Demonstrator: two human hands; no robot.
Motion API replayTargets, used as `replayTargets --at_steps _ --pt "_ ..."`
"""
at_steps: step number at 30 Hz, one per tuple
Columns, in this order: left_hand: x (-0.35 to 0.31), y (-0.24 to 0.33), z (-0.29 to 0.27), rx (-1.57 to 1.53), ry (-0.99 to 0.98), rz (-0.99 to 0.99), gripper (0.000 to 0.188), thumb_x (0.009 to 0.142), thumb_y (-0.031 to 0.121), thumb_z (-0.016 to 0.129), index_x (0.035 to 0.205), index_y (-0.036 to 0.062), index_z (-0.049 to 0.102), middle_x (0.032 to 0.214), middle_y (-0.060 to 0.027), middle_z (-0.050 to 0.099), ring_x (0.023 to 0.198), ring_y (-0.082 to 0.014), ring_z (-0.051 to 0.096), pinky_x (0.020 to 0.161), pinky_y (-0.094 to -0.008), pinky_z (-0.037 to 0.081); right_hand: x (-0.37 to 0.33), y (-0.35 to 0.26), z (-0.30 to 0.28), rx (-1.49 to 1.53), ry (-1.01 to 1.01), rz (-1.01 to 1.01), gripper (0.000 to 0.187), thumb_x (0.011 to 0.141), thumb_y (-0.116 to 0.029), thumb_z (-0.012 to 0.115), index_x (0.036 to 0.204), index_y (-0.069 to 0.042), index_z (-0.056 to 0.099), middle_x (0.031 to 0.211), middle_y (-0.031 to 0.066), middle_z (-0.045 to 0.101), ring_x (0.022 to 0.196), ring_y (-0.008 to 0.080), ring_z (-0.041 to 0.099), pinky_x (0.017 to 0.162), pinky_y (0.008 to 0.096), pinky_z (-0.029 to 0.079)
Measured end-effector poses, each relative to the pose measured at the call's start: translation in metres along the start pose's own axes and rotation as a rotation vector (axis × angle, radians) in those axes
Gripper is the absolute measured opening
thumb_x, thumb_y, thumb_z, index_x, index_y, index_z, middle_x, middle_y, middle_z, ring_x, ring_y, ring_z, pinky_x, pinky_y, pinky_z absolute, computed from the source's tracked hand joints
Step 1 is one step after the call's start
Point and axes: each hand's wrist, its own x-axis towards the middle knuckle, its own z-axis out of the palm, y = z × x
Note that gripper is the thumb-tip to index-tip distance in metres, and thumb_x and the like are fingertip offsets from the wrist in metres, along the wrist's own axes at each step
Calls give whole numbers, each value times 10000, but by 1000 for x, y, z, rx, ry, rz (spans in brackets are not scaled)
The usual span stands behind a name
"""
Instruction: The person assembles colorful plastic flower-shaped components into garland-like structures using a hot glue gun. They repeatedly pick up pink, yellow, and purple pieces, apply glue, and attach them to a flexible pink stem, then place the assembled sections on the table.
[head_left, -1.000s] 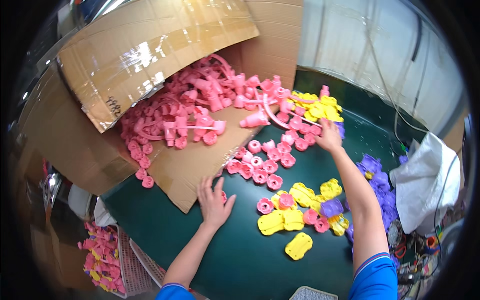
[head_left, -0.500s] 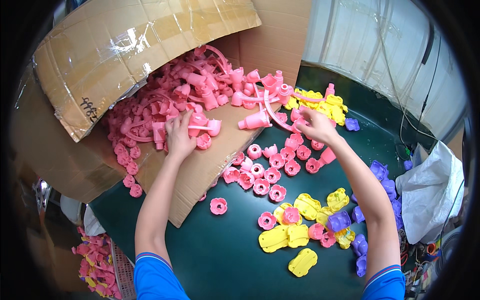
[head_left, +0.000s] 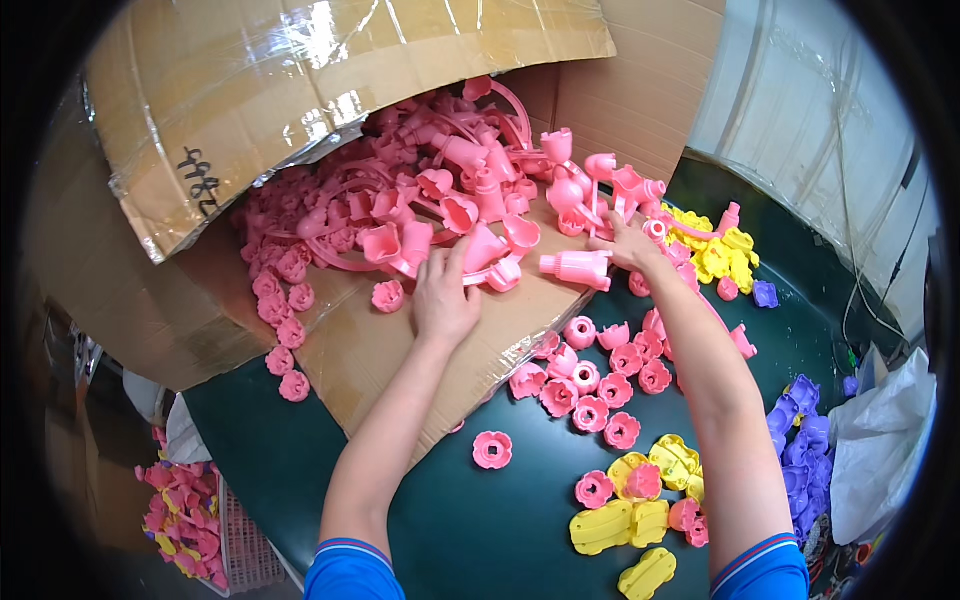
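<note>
My left hand [head_left: 446,300] is at the front of a large heap of pink plastic parts [head_left: 430,180] spilling from a cardboard box. Its fingers and thumb close around a pink branched part with cup ends [head_left: 492,272]. Over the right side of the box flap, my right hand [head_left: 632,246] pinches a curved pink stem with cups [head_left: 594,200], its fingertips partly hidden among the parts. Between the hands, a pink ribbed cylinder part [head_left: 578,268] lies on its side on the flap. A single pink flower cup [head_left: 388,296] sits left of my left hand.
Pink flower cups [head_left: 590,413] lie scattered on the dark green table [head_left: 450,530]. Yellow plates [head_left: 602,527] are nearer me; more yellow pieces [head_left: 730,255] and purple parts [head_left: 805,450] are to the right. A basket [head_left: 245,545] stands below left. The cardboard box [head_left: 330,70] overhangs the heap.
The view has shifted left, so the scene sits farther right. My right hand has moved left from the loose cups to the parts on the flap. My left hand stays at the heap's front.
</note>
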Motion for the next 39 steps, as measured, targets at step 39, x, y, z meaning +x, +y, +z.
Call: replayTargets --at_steps 39 --pt "-209 265 -103 -335 -591 476 674 742 172 776 1374 58 570 1342 -157 575 1295 -346 506 1106 -478 414 -547 89 -32 911 482 73 689 974 -180 536 1584 -2 270 1564 283 405 1342 364 560 1073 427 486"
